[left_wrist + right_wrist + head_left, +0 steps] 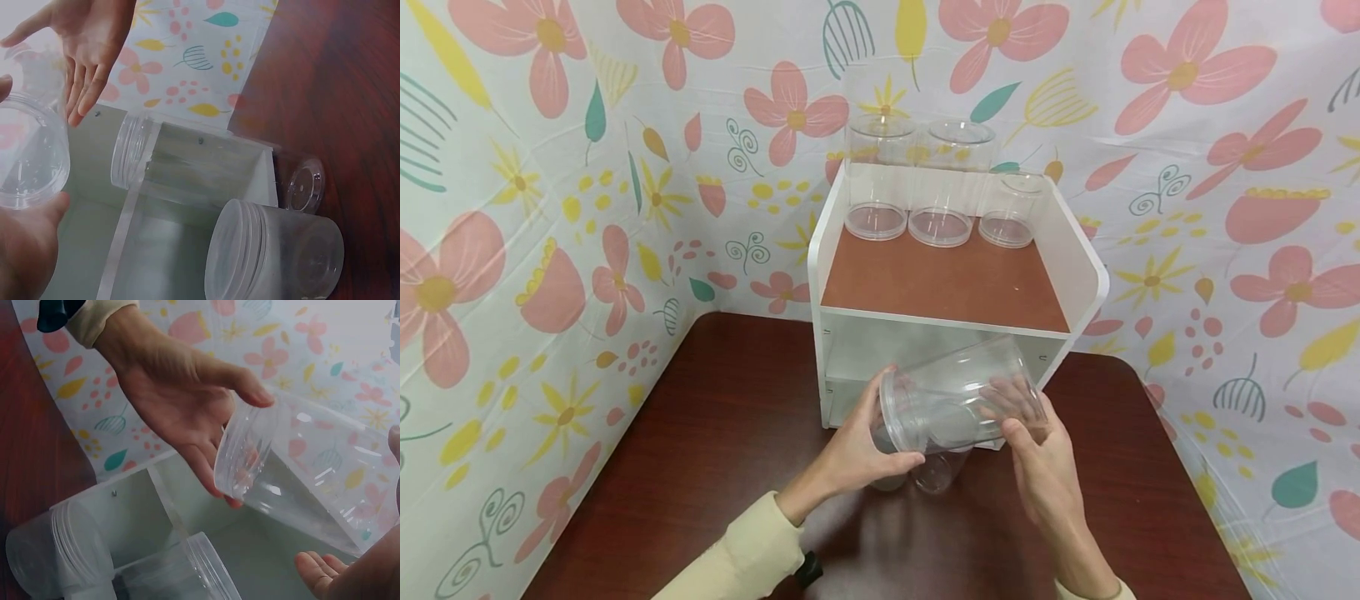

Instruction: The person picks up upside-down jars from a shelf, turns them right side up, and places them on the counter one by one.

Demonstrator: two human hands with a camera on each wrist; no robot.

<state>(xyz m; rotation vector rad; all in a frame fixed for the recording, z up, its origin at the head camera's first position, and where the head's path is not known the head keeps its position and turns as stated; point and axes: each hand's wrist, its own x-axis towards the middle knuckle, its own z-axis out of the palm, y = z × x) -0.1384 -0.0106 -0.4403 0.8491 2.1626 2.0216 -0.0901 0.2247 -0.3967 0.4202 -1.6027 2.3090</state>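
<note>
Your left hand (857, 450) cups the open rim of the clear plastic jar (958, 400), fingers curled round it, while your right hand (1037, 462) steadies its base with fingers straight and loosely spread. You hold it tilted just in front of the white shelf unit (1078, 275), above the dark surface (715, 417). It looks light, stiff and slippery; rim and base seem the safest holds. No label or writing shows.
</note>
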